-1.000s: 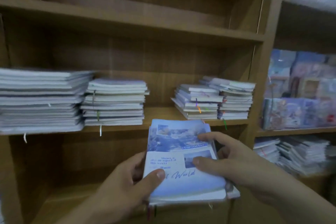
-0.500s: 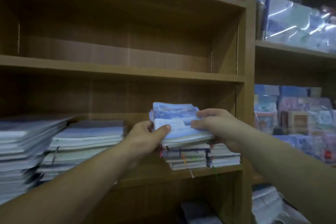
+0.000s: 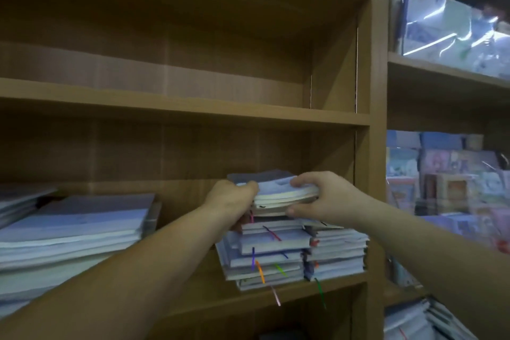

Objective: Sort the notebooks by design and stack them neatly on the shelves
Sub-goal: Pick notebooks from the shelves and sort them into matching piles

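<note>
on the middle shelf, by the head view, a thin bundle of blue notebooks sits on or just above the stack beside the right wall. the left hand grips its left end, while the right hand pinches the right end, thumb underneath. to do this well, i'd lower it flat, square its edges with the pile below, then draw both hands out sideways so nothing skews.
</note>
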